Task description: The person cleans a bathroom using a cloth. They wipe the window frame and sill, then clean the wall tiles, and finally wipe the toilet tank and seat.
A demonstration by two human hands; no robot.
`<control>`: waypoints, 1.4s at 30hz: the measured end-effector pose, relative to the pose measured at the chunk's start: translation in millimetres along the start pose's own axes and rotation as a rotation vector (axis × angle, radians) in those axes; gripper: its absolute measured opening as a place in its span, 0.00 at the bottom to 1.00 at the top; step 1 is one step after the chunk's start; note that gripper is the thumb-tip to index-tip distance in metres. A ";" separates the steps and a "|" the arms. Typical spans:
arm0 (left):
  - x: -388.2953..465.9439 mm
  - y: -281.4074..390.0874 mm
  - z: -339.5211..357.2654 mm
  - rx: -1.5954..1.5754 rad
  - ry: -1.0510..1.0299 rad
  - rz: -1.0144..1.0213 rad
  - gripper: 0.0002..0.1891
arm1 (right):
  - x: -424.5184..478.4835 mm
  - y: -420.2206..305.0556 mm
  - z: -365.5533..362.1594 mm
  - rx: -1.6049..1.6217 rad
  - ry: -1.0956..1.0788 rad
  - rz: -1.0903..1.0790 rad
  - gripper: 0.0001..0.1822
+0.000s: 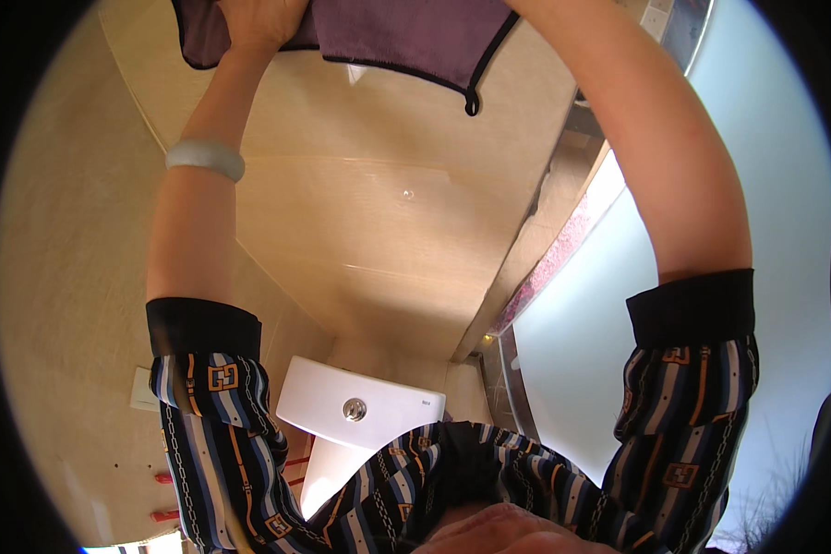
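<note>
My left hand [263,19], with a pale bangle [206,160] on the forearm below it, is raised against a purple cloth [408,34] at the top edge. Its fingers run out of the picture, so their grip on the cloth is hidden. Black trim borders the cloth, and a small black loop [471,104] hangs from its lower right corner. The cloth lies before a beige tiled wall [388,221]. My right hand is out of view beyond the top edge; only its forearm shows, passing the cloth's right corner.
A white toilet cistern [395,408] with a round chrome flush button [354,409] stands low against the wall. On the right is a pale frosted panel [575,332]. A switch plate [143,389] and red hooks or pegs [165,516] are on the left wall.
</note>
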State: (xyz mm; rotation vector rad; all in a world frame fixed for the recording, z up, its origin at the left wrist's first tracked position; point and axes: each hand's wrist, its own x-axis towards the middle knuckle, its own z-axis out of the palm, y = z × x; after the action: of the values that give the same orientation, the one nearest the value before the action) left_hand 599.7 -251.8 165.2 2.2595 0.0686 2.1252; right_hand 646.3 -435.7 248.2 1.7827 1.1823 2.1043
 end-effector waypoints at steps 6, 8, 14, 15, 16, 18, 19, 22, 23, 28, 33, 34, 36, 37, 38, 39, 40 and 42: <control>-23.2 5.7 5.2 -0.001 -0.012 0.126 0.32 | -19.9 2.4 -3.7 0.030 -0.123 -0.036 0.39; -22.2 8.8 8.1 0.008 -0.005 0.163 0.33 | -23.7 7.9 -4.0 0.023 -0.105 -0.045 0.39; -18.5 47.3 23.3 -0.112 -0.250 -0.216 0.32 | -36.2 21.1 4.3 0.047 -0.116 -0.102 0.34; -4.7 54.6 19.0 -0.290 -0.302 -0.293 0.31 | -29.3 21.9 8.9 0.063 -0.109 -0.096 0.32; 4.4 47.2 29.1 -0.339 -0.201 -0.271 0.31 | -17.5 24.6 9.9 0.066 -0.075 -0.089 0.29; 23.3 26.0 62.5 -0.258 -0.135 -0.176 0.32 | 3.3 30.2 13.9 0.041 -0.003 -0.070 0.28; 35.5 6.6 71.6 -0.121 -0.165 -0.103 0.32 | 15.8 31.4 11.4 0.025 0.041 -0.055 0.27; 63.5 30.1 41.8 -0.132 -0.040 -0.212 0.32 | 42.1 36.3 -1.5 -0.015 0.047 -0.042 0.29; 65.6 45.2 27.4 -0.197 0.012 -0.281 0.32 | 43.6 37.2 -0.5 -0.004 0.077 -0.017 0.31; 55.2 13.7 14.6 -0.137 0.204 0.074 0.31 | 17.8 33.4 -40.5 0.326 0.001 -0.056 0.30; 15.2 8.2 21.3 -0.040 0.108 0.187 0.33 | -27.5 38.5 -14.7 0.109 -0.006 -0.227 0.26; -1.1 8.4 22.6 -0.032 0.050 0.187 0.34 | -32.7 39.8 -21.0 0.120 -0.072 -0.240 0.25; -40.2 20.2 33.7 -0.041 -0.163 0.065 0.36 | -52.1 42.6 -19.0 0.123 -0.115 -0.274 0.25; -52.4 27.9 39.7 -0.122 -0.066 0.107 0.36 | -60.2 42.7 -18.7 0.121 -0.137 -0.288 0.25; -66.2 39.3 48.3 -0.139 -0.028 0.089 0.34 | -74.1 41.3 -17.0 0.105 -0.149 -0.276 0.25; -70.1 53.5 46.8 -0.213 -0.046 0.083 0.33 | -86.2 41.5 -18.9 0.083 -0.155 -0.270 0.24; -66.9 62.1 40.4 -0.244 -0.095 0.110 0.31 | -95.7 38.3 -22.2 0.072 -0.145 -0.202 0.23; -57.2 77.3 33.8 -0.331 -0.165 0.174 0.29 | -111.4 43.2 -33.1 -0.001 -0.204 -0.090 0.25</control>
State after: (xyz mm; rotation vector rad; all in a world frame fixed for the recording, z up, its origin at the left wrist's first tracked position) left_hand 630.4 -332.3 110.6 2.2944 -0.4650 1.8423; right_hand 665.0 -543.4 189.7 1.8547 1.1817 1.8241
